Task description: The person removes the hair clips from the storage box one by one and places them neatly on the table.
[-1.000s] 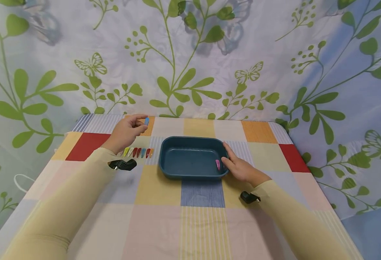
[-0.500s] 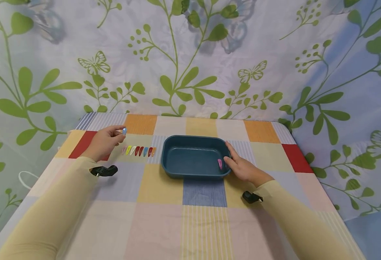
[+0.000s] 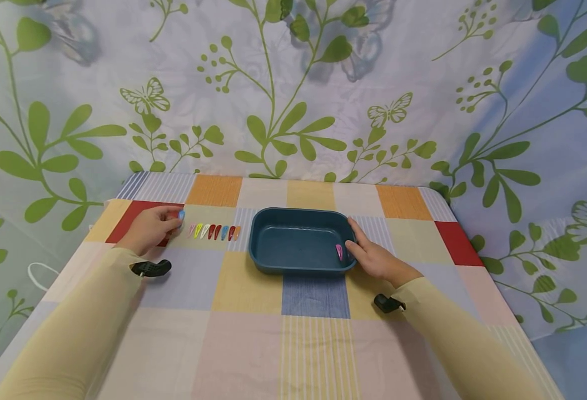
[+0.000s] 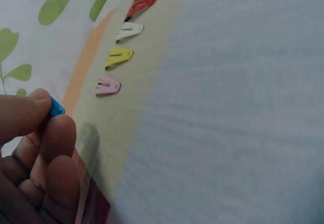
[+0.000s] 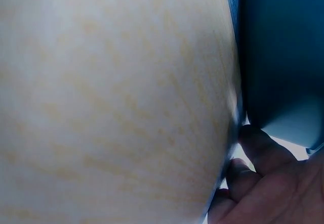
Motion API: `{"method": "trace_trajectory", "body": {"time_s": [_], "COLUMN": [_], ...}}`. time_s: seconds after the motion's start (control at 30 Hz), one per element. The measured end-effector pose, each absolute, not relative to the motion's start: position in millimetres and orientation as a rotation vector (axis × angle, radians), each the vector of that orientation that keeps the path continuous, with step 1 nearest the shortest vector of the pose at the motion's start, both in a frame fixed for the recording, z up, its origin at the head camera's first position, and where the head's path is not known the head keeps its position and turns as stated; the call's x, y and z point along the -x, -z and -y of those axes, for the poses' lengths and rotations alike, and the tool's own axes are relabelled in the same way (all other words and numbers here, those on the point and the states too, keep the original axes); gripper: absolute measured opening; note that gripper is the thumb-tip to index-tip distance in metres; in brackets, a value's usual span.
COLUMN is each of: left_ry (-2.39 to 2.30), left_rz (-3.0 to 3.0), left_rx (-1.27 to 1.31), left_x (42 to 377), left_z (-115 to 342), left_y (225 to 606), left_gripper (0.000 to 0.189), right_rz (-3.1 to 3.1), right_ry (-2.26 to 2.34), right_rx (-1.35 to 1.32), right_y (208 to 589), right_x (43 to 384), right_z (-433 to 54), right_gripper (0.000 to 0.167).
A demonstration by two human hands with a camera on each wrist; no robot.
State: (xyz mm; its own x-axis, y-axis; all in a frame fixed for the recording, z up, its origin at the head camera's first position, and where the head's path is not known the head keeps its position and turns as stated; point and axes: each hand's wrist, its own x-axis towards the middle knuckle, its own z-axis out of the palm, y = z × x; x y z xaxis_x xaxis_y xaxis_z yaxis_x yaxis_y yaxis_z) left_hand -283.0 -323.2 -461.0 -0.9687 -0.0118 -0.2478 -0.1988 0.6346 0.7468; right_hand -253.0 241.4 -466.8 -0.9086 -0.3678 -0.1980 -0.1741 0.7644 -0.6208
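Observation:
My left hand pinches a small blue hair clip between thumb and fingertips. It is held just left of a row of snap hair clips on the table; in the left wrist view only part of that blue clip shows. The row starts with a pink hair clip, then a yellow hair clip and a white hair clip, with red, blue and orange ones farther right. My right hand grips the right side of a dark teal tray, thumb at the rim. Inside the tray lies one pink hair clip.
A patchwork-patterned cloth covers the table. Behind it hangs a curtain with green leaves and butterflies. A white cable loops at the table's left edge. Black wrist cameras are strapped to both forearms.
My left hand has moved left and down with the blue hair clip, from near the tray's far left corner to the left end of the row. The right hand stays on the tray.

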Motion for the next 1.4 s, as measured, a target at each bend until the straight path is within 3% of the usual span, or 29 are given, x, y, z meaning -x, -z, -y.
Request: {"method": "trace_trajectory", "body": {"time_s": [0.2,0.7,1.4], "left_ry": [-1.196,-1.001,-0.93], "left_rz": [-2.618,-2.672,-2.608], "left_rx": [0.165,0.192,0.187], "left_x": [284,290,295], "left_z": [327,320,311], "left_y": [466,466,456], "left_gripper": [0.054,0.056,0.046], "right_rz": [-2.646,-2.649,-2.639], "right_ry": [0.899,0.898,0.907], "right_rx": [0.411,0.418,0.419], "right_y": [466,467,468], "right_x": [253,254,255], "right_z": [-241,-241,-243], "right_gripper": [0.069,0.069,0.069]}}
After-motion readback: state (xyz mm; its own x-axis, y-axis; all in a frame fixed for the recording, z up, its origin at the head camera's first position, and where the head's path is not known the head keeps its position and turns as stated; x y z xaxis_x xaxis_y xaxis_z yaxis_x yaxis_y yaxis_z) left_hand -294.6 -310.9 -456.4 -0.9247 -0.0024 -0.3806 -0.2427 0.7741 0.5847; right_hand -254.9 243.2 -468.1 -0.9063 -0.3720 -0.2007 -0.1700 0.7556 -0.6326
